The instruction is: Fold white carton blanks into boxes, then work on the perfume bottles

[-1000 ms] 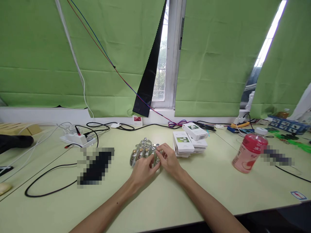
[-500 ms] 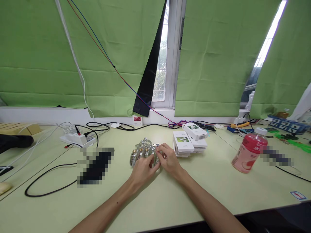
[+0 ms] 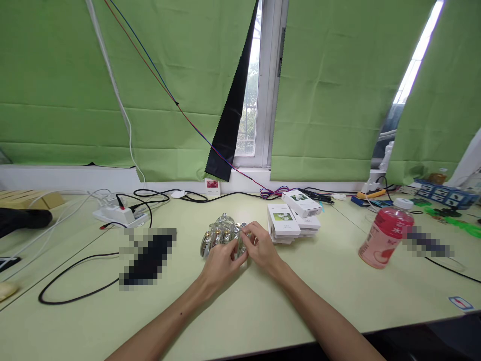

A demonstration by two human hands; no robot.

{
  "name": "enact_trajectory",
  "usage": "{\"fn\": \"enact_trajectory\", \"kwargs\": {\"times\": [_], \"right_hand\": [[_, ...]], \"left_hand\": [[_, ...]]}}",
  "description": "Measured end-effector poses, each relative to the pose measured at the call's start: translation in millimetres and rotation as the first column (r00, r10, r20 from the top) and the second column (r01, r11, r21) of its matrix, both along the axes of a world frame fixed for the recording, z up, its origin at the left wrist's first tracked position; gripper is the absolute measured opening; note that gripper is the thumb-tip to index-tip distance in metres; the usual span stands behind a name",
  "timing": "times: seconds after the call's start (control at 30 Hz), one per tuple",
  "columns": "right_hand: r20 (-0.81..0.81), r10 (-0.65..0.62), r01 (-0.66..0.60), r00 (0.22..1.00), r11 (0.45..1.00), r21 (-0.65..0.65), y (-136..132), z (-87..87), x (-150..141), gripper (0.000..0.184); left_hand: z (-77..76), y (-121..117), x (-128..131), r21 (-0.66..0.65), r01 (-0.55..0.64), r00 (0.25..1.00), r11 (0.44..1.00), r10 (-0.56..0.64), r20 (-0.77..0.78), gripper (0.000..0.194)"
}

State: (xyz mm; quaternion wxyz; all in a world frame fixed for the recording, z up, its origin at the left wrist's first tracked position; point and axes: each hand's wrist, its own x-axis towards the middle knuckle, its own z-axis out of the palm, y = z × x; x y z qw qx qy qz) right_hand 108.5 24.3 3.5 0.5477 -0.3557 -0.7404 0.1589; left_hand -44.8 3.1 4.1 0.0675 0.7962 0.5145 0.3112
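Observation:
In front of me on the table stands a close row of shiny, silvery, rounded pieces [image 3: 216, 237] with small gold-coloured tops; their exact kind is unclear. My left hand [image 3: 221, 259] is closed at the near right end of this row, its thumb and fingers pinched around the rightmost shiny piece [image 3: 241, 234]. From the other side, my right hand [image 3: 263, 250] bends its fingers onto that same piece, with its fingertips near the top. The two thumbs almost meet. Most of the gripped piece is hidden behind my fingers.
White boxes [image 3: 284, 226] with flower pictures are stacked just right of my hands. A pink drink bottle [image 3: 387, 233] stands farther right. To the left lie a blurred-out dark object [image 3: 150, 258], a black cable [image 3: 56, 303] and a white power strip [image 3: 128, 216].

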Motion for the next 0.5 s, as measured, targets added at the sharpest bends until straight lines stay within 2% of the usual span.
{"fn": "enact_trajectory", "kwargs": {"times": [0.2, 0.5], "right_hand": [[-0.031, 0.025, -0.025, 0.999, 1.0, 0.002, 3.1, -4.0, 1.1, 0.008], [-0.004, 0.045, -0.045, 0.999, 0.999, 0.013, 2.0, -4.3, 4.2, 0.012]], "left_hand": [[-0.3, 0.0, -0.4, -0.005, 0.002, 1.0, 1.0, -0.002, -0.001, 0.032], [0.6, -0.9, 0.8, -0.028, -0.009, 1.0, 1.0, 0.009, -0.003, 0.034]]}}
